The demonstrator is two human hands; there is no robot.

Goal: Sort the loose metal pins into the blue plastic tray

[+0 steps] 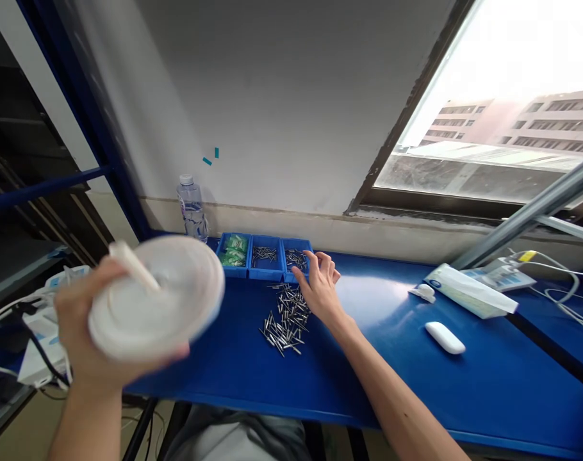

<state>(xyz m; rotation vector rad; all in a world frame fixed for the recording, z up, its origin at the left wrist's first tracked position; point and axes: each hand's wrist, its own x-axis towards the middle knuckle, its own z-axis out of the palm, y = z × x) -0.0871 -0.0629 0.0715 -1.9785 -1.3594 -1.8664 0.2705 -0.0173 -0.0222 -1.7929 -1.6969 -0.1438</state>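
My left hand [87, 320] is wrapped round a white lidded cup [161, 307] with a white straw, raised close to the camera and blurred by motion. At the front edge of the right blue bin [297, 244], my right hand [320, 278] has its fingers apart and curved, with nothing visible between them. Small metal rivets [286, 320] lie in a loose pile on the blue table, just below the bins. More metal pieces are inside the right bin and the middle bin [266, 272]. The left bin [234, 271] holds green and clear packets.
A clear water bottle [192, 208] stands against the wall behind the bins. On the right of the table [368, 378] are a white case [445, 337], a tissue pack [469, 291] and cables. White devices with cables [44, 346] sit at the far left.
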